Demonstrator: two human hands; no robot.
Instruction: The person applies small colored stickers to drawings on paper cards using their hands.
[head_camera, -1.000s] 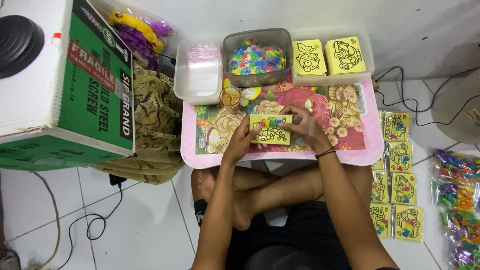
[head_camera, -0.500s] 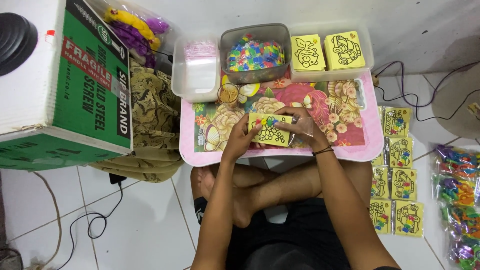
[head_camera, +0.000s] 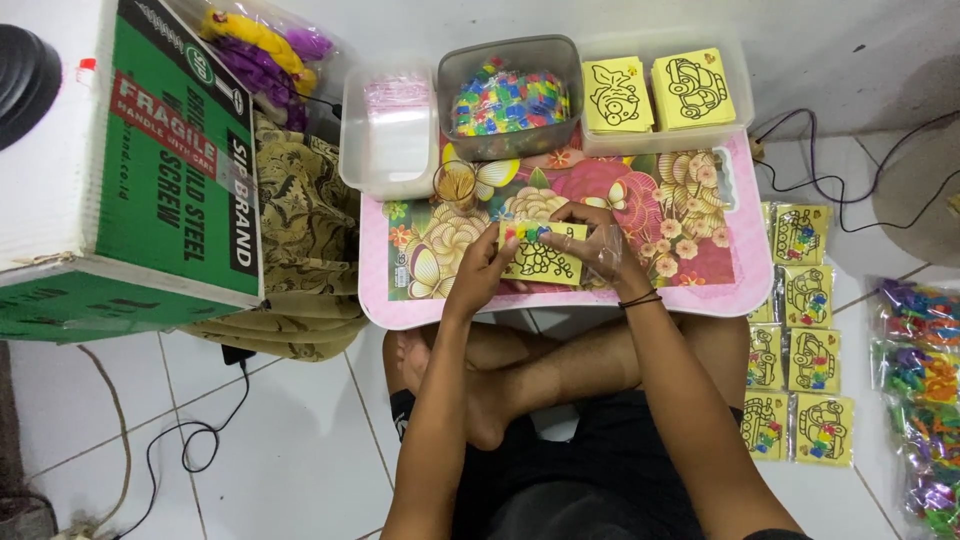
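Observation:
A yellow picture card (head_camera: 545, 258) with small coloured pieces along its top lies between both hands on the pink floral lap table (head_camera: 700, 290). My left hand (head_camera: 482, 268) grips its left edge. My right hand (head_camera: 592, 240) holds the right edge together with a clear plastic sleeve (head_camera: 610, 250). A black band sits on my right wrist. My crossed bare legs lie under the table.
Behind the table stand a clear tub (head_camera: 392, 130) of plastic bags, a tub of coloured pieces (head_camera: 510, 98) and a tray of yellow cards (head_camera: 660, 92). Packed cards (head_camera: 805, 340) lie on the floor at right. A green and white carton (head_camera: 130, 170) stands at left.
The view has shifted a little. Both hands stay on the yellow card at the table's middle, and the right hand's fingers have worked the clear sleeve at the card's right edge.

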